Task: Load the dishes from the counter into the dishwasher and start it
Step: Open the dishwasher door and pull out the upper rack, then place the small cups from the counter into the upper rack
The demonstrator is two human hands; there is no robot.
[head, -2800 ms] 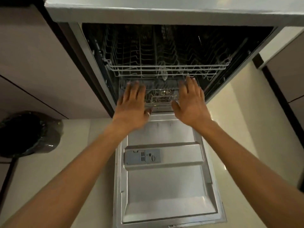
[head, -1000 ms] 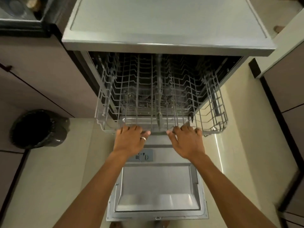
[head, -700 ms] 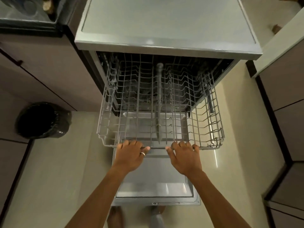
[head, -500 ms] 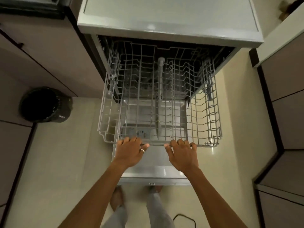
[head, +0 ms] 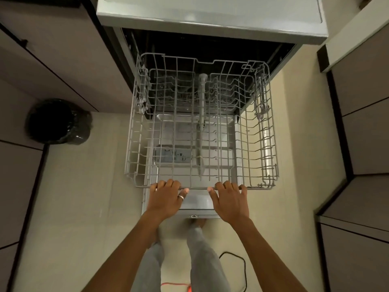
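The upper rack of the dishwasher is seen pulled out toward the near side, over the lowered door. No dishes are seen in the rack. Its near front rail is gripped by both hands: the left hand has its fingers curled over the rail left of centre, with a ring worn on 1 finger, and the right hand has its fingers hooked over the rail right of centre, the thumb spread toward the left. A grey spray arm is seen running near to far down the middle of the rack. Through the wires, the detergent dispenser on the inner face of the door is visible. The far part of the rack is still inside the dark tub. On the floor at the left, a black bin lined with a bag stands beside the cabinets. At the near edge, grey trouser legs, a black cable and a red cable are seen on the pale floor.
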